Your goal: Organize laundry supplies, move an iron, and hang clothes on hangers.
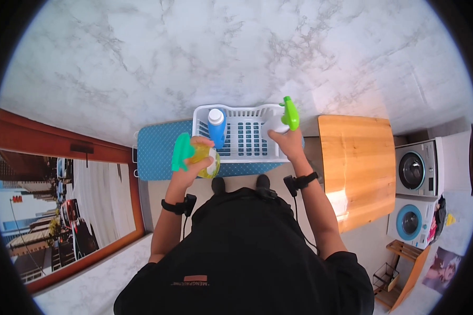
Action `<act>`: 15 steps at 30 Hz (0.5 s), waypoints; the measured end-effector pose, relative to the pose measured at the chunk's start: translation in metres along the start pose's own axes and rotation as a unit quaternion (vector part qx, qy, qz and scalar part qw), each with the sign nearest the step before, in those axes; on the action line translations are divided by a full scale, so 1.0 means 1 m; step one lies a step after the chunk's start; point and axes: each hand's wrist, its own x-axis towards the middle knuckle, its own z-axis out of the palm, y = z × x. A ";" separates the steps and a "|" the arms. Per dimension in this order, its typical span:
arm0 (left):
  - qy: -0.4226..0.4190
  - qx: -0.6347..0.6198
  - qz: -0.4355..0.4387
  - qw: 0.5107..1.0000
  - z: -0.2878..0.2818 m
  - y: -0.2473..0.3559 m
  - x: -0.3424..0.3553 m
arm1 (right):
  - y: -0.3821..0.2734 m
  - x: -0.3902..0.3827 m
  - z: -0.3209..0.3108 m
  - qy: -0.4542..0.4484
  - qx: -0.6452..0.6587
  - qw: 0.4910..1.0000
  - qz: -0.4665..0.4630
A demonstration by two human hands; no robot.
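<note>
Both our hands are full and apart: left hand point(191, 167) clamps the yellow spray point(198, 154), its long axis crosswise, head leftward; right hand point(288, 142) grips the white spray point(290, 115) at the basket's point(252, 159) right end, blue bottle point(217, 130) just beyond our left hand.

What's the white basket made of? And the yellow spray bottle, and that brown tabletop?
The white basket looks like smooth moulded plastic, its slots and rim one piece. The yellow spray bottle is probably shiny plastic, since it looks see-through. The brown tabletop looks like glossy wood, with streaky grain and a reflection, but could be imitation.
</note>
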 end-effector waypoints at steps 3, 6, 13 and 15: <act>0.050 -0.018 0.001 0.999 -0.003 -0.007 -0.014 | 0.019 0.015 0.040 -0.056 0.007 0.998 -0.004; 0.094 -0.012 -0.001 0.995 -0.003 -0.005 -0.027 | 0.018 0.022 0.090 -0.108 -0.024 0.993 -0.045; 0.142 -0.005 0.028 0.989 -0.004 -0.011 -0.047 | 0.089 0.041 0.148 -0.114 -0.139 0.976 -0.120; 0.150 -0.012 0.027 0.988 -0.005 -0.012 -0.052 | 0.096 0.049 0.140 -0.142 -0.099 0.984 -0.044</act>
